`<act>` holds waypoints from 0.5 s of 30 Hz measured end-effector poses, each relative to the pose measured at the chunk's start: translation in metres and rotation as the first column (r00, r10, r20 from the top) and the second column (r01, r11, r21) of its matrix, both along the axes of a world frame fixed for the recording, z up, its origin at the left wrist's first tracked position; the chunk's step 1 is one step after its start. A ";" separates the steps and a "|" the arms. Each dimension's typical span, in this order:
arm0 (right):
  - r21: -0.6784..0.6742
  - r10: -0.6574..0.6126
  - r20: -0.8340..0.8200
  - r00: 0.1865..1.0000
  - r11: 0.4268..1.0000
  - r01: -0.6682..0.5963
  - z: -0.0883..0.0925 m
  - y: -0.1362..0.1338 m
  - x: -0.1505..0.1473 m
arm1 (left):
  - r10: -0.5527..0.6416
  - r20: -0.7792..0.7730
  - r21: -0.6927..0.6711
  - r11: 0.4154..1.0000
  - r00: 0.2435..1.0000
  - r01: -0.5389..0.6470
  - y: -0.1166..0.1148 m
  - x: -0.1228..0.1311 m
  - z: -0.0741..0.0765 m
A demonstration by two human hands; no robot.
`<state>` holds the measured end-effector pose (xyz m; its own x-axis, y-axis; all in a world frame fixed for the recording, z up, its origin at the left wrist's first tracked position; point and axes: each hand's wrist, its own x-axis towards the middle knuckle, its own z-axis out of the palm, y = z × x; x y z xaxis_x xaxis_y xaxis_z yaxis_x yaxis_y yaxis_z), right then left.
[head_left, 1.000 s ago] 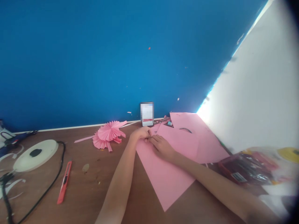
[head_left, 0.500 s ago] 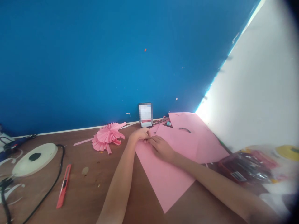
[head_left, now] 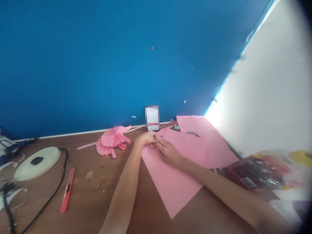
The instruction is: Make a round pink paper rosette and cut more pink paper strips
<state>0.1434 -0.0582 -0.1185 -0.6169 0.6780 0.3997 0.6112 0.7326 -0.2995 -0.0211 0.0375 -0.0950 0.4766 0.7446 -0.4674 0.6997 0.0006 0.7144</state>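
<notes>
Both hands meet over the far left end of a sheet of pink paper (head_left: 174,182), which lies flat on the table with one corner pointing towards me. My left hand (head_left: 148,137) is bent inward at the wrist, its fingers closed on the paper's far edge. From the right, my right hand (head_left: 169,151) rests on the sheet, fingertips pinched together against those of the left. The fingers largely hide the edge between them. To the left of my hands sit folded pink paper fans (head_left: 113,139), pleated into rosettes with loose strips.
More pink sheets (head_left: 219,149) lie at the right, a dark curved object on them. A phone (head_left: 152,117) leans against the blue wall. On the left are a red box cutter (head_left: 67,191), a cream disc (head_left: 37,162) and a black cable (head_left: 63,175). Plastic-wrapped packs (head_left: 255,172) stand right.
The view has tilted slightly, so everything sits a little higher. My hands stay together at the same place on the paper, with barely any finger movement.
</notes>
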 end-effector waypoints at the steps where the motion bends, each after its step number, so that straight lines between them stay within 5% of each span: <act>1: 0.000 0.003 -0.002 1.000 1.000 -0.003 0.000 0.000 0.000 | 0.002 0.000 -0.008 1.000 1.000 -0.002 0.000 0.000 0.000; 15: -0.030 0.002 0.021 1.000 1.000 -0.001 0.000 0.000 -0.001 | -0.012 -0.011 0.000 1.000 1.000 0.012 -0.001 -0.001 0.001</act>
